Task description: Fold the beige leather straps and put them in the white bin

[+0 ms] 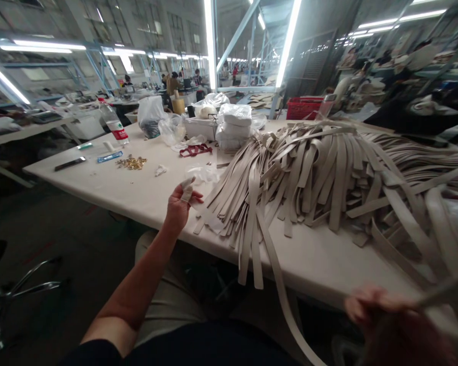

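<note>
1. Head cam: L hand (181, 198) is hovering by the tabletop (152, 189), fingers loosely curling; can't tell re: pinch.
2. R hand (381, 307) is blurring beside a beige strap (448, 287); grip unclear.
3. Strap handling's prob. underway; heaped straps (324, 173) are overlapping, calling for careful separating.

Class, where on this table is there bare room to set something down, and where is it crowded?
Bare: the strip of table between the gold pieces and the near edge, left of the left hand. Crowded: the right, under straps; the back, with bags.
</note>
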`<action>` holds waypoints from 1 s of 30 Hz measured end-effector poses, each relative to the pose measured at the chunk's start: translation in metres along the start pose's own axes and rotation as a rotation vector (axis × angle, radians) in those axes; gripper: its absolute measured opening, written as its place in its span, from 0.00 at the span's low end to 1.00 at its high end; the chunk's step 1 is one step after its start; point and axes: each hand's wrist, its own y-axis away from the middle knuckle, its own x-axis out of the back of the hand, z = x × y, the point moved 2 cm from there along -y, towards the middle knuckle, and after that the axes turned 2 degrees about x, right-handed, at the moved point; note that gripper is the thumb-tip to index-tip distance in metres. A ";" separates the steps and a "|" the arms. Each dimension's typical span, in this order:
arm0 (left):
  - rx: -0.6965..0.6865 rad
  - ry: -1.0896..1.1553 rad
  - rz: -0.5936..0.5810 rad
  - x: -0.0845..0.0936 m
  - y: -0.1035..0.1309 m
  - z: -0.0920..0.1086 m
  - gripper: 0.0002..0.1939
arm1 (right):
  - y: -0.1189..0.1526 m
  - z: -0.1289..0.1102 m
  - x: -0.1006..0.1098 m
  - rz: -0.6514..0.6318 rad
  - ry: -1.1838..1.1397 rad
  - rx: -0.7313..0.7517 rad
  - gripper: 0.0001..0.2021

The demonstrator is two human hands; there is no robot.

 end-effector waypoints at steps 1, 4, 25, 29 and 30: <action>0.041 -0.015 -0.059 -0.003 0.014 0.002 0.28 | -0.005 0.000 -0.016 -0.063 -0.153 -0.052 0.13; 0.182 -0.082 -0.272 -0.013 0.056 0.006 0.22 | -0.022 -0.008 -0.076 -0.369 -0.549 -0.268 0.14; 0.705 0.097 -0.361 0.009 0.170 -0.016 0.20 | -0.082 -0.022 -0.164 -0.380 -0.708 -0.386 0.15; 0.774 0.162 -0.434 0.008 0.178 -0.019 0.19 | -0.086 -0.001 -0.164 -0.325 -0.707 -0.441 0.16; 0.811 0.148 -0.489 0.005 0.179 -0.020 0.18 | -0.085 0.003 -0.164 -0.310 -0.707 -0.453 0.16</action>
